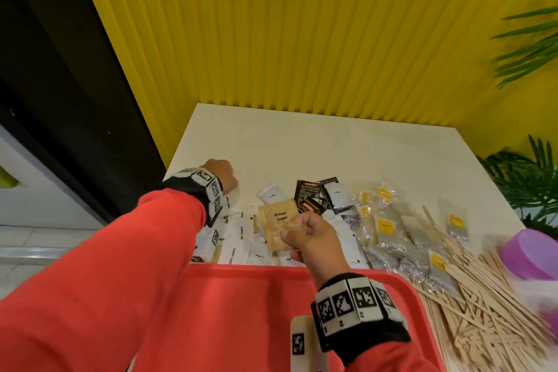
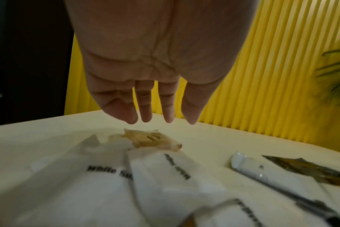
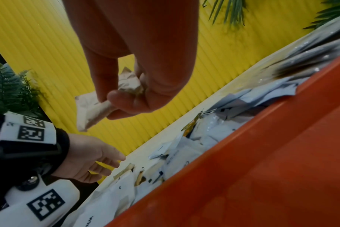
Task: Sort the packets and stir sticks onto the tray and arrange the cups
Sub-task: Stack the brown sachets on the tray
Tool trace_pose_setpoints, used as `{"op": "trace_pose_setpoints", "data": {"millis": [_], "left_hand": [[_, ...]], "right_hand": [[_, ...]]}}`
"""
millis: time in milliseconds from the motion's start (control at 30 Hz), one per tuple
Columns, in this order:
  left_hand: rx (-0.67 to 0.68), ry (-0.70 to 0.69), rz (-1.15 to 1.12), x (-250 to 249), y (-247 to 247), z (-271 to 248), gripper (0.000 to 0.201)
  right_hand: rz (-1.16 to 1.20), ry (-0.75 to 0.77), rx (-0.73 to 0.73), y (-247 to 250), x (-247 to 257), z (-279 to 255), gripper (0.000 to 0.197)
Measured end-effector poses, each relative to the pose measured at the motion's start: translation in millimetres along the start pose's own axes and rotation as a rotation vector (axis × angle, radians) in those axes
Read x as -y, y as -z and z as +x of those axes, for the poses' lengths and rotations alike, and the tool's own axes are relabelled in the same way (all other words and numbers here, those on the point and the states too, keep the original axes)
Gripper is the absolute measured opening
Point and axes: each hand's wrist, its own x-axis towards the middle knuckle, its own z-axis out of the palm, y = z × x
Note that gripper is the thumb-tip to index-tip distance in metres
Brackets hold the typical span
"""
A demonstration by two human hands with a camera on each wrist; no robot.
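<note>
My right hand point(image 1: 297, 228) pinches brown sugar packets point(image 1: 279, 222) just beyond the far rim of the red tray point(image 1: 241, 311); the right wrist view shows the same brown sugar packets point(image 3: 91, 110) held between thumb and fingers point(image 3: 115, 98). My left hand point(image 1: 222, 174) hovers with straight, spread fingers point(image 2: 145, 107) over a crumpled brown packet point(image 2: 155, 140) at the far left of the pile, not touching it. White sugar packets point(image 2: 111, 173) lie below it. Wooden stir sticks point(image 1: 483, 296) are heaped at the right.
Black coffee sachets point(image 1: 311, 193) and clear tea bags with yellow tags point(image 1: 389, 226) lie mid-table. A purple cup point(image 1: 531, 254) stands at the right edge by a green plant point(image 1: 525, 181). A yellow ribbed wall point(image 1: 302, 39) backs the white table point(image 1: 332, 142).
</note>
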Motion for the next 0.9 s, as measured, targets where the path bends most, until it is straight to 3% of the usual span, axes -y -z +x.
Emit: {"op": "trace_pose_setpoints", "data": {"millis": [267, 400, 467, 567, 633, 700, 800, 900], "left_hand": [[0.059, 0.089, 0.144, -6, -14, 19, 0.047], [0.054, 0.057, 0.157, -5, -16, 24, 0.037], [0.027, 0.033, 0.138, -3, -14, 21, 0.036], [-0.055, 0.001, -0.021, -3, -9, 13, 0.027], [-0.164, -0.042, -0.232, 0, -5, 8, 0.001], [-0.261, -0.082, -0.455, 2, 1, 2, 0.021], [-0.267, -0.168, -0.704, -2, 12, -12, 0.046], [-0.15, -0.284, -0.882, -11, 22, -35, 0.041]], "right_hand": [[0.013, 0.043, -0.049, 10, -10, -6, 0.023], [0.048, 0.059, -0.035, 14, -17, -6, 0.043], [0.04, 0.047, 0.017, 17, -18, -7, 0.041], [0.041, 0.007, 0.053, 20, -19, -10, 0.019], [0.048, -0.001, 0.049, 22, -20, -13, 0.018], [0.059, 0.002, 0.043, 22, -20, -15, 0.02], [0.039, 0.023, 0.042, 21, -17, -18, 0.01], [0.012, 0.012, 0.029, 19, -13, -19, 0.013]]}}
